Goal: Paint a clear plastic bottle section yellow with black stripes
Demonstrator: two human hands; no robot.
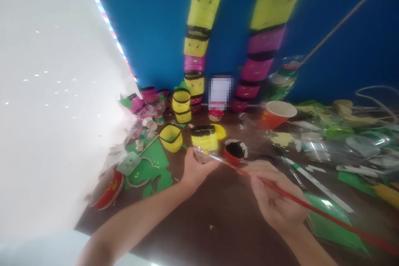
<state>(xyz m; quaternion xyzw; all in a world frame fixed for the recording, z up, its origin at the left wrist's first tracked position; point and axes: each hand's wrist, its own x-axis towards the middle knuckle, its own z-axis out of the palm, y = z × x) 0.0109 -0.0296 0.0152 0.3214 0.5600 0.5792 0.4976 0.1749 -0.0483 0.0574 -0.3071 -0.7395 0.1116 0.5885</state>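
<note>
My left hand (198, 168) grips the clear lower end of a yellow-painted plastic bottle piece (205, 141), whose upper part is black. A long paintbrush with a red handle (286, 194) lies in the closed fingers of my right hand (276, 193). Its tip reaches the lower part of the bottle piece; blur hides whether they touch. Between my hands, a little farther back, stands a small red cup (230, 157) with dark paint inside. A yellow cup-shaped piece with a black rim (171, 138) sits left of the bottle piece.
Painted bottle stacks (196, 45) rise against the blue wall. An orange paper cup (274, 114) stands back right, near cut bottles and brushes. Green scraps (157, 174) and a red tin-like container (107, 189) lie left. A green plastic sheet (333, 220) is by my right wrist.
</note>
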